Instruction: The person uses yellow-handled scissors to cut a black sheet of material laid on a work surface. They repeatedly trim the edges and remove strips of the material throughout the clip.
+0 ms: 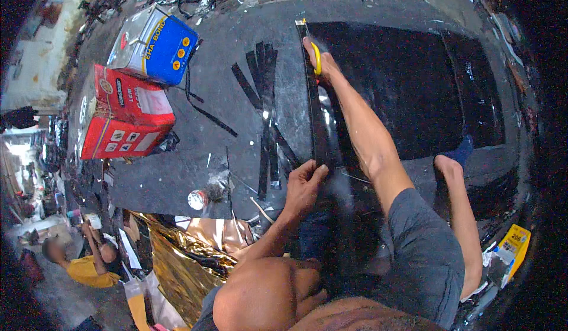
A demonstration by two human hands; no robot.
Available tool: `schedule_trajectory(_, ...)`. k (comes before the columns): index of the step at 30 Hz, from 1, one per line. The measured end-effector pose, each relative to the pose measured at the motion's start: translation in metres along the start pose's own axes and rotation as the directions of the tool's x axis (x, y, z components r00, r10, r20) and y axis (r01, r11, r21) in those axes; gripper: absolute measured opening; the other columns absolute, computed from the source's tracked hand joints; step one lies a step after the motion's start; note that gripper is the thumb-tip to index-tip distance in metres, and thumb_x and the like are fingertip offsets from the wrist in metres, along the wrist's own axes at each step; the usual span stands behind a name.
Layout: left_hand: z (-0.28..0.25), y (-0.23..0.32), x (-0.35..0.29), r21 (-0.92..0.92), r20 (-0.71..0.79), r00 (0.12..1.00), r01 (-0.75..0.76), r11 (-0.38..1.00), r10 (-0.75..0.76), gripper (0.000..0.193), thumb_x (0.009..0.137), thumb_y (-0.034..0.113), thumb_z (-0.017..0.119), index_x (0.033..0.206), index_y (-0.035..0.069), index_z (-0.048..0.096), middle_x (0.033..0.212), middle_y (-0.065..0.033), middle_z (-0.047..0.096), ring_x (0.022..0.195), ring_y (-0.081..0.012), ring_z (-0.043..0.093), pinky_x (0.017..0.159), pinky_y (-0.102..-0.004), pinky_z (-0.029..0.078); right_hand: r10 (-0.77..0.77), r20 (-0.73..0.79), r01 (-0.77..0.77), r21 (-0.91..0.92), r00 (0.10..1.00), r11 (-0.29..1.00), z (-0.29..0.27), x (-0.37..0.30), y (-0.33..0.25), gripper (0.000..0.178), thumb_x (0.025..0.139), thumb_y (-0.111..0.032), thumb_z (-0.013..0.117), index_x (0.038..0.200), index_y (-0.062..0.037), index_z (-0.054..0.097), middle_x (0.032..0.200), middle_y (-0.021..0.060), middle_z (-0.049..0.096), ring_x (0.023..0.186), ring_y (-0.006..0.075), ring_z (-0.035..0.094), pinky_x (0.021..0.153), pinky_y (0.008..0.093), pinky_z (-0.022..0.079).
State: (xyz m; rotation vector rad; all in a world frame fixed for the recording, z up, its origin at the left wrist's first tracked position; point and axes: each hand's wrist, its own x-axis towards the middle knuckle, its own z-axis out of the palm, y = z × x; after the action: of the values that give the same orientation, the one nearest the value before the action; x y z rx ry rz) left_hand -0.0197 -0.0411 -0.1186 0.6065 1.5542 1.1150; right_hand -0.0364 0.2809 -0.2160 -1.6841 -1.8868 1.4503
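My right hand (318, 60) is stretched far forward and grips a yellow-handled knife (317, 57) at the left edge of a large black sheet (408, 82). A long narrow black strip (318, 124) runs along that edge from the knife back toward me. My left hand (305, 184) pinches the near end of this strip between thumb and fingers. Several cut black strips (266, 88) lie in a loose pile on the grey floor just left of it.
A blue box (158, 47) and a red box (127, 115) stand at the far left. A small round tin (197, 199) and crumpled gold foil (183, 254) lie near my left knee. A person in a yellow shirt (89, 269) sits lower left. A yellow packet (515, 245) lies at the right.
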Motion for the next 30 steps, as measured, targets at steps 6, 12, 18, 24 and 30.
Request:
schedule_trajectory(6, -0.007, 0.009, -0.010, 0.058, -0.041, 0.999, 0.033, 0.998, -0.031, 0.019, 0.087, 0.020, 0.059, 0.076, 0.005, 0.057, 0.069, 0.0050, 0.053, 0.064, -0.0051, 0.045, 0.056, -0.0226, 0.036, -0.096, 0.061, 0.091, 0.093, 0.993, 0.991, -0.004, -0.018, -0.033, 0.094, 0.071, -0.084, 0.024, 0.109, -0.0039, 0.055, 0.092, 0.0280, 0.058, 0.094, 0.0366, 0.056, 0.081, 0.0449, 0.041)
schedule_trajectory(12, -0.007, -0.003, -0.013, -0.036, -0.056, 0.998, 0.032, 0.999, -0.034, 0.023, 0.087, 0.021, 0.059, 0.070, 0.007, 0.054, 0.065, 0.0061, 0.047, 0.060, -0.0043, 0.038, 0.052, -0.0221, 0.031, -0.022, 0.142, -0.013, 0.243, 0.990, 0.970, -0.008, 0.028, -0.020, 0.076, 0.062, -0.088, 0.038, 0.056, -0.0124, 0.037, 0.053, 0.0058, 0.042, 0.044, 0.0187, 0.045, 0.041, 0.0343, 0.039)
schedule_trajectory(18, -0.024, -0.015, -0.010, 0.138, -0.134, 0.990, 0.062, 0.988, -0.044, 0.029, 0.084, 0.025, 0.062, 0.064, 0.005, 0.053, 0.055, 0.0012, 0.043, 0.056, -0.0097, 0.038, 0.052, -0.0294, 0.033, -0.015, 0.121, -0.021, 0.285, 0.993, 0.958, -0.004, 0.060, 0.000, 0.079, 0.066, -0.081, 0.047, 0.066, -0.0025, 0.057, 0.056, 0.0081, 0.055, 0.048, 0.0205, 0.057, 0.045, 0.0337, 0.047)
schedule_trajectory(24, -0.046, -0.054, -0.008, 0.703, -0.426, 0.884, 0.186, 0.687, 0.196, 0.044, 0.068, 0.020, 0.072, 0.102, 0.001, 0.051, 0.088, -0.0130, 0.052, 0.084, -0.0293, 0.052, 0.074, -0.0383, 0.043, -0.029, 0.296, -0.119, 0.469, 0.955, 0.875, -0.023, 0.000, 0.010, 0.072, 0.075, -0.072, 0.046, 0.068, -0.0008, 0.056, 0.054, 0.0072, 0.053, 0.044, 0.0206, 0.055, 0.041, 0.0360, 0.047)
schedule_trajectory(30, -0.006, -0.065, 0.034, 0.639, -0.033, 0.903, -0.311, 0.704, 0.429, 0.043, 0.067, 0.008, 0.062, 0.108, -0.001, 0.050, 0.094, -0.0168, 0.056, 0.087, -0.0294, 0.058, 0.077, -0.0368, 0.046, 0.074, 0.302, -0.212, 0.456, 0.950, 0.864, -0.047, -0.143, 0.069, 0.075, 0.078, -0.076, 0.030, 0.065, -0.0048, 0.049, 0.048, 0.0030, 0.045, 0.037, 0.0154, 0.047, 0.039, 0.0288, 0.043)
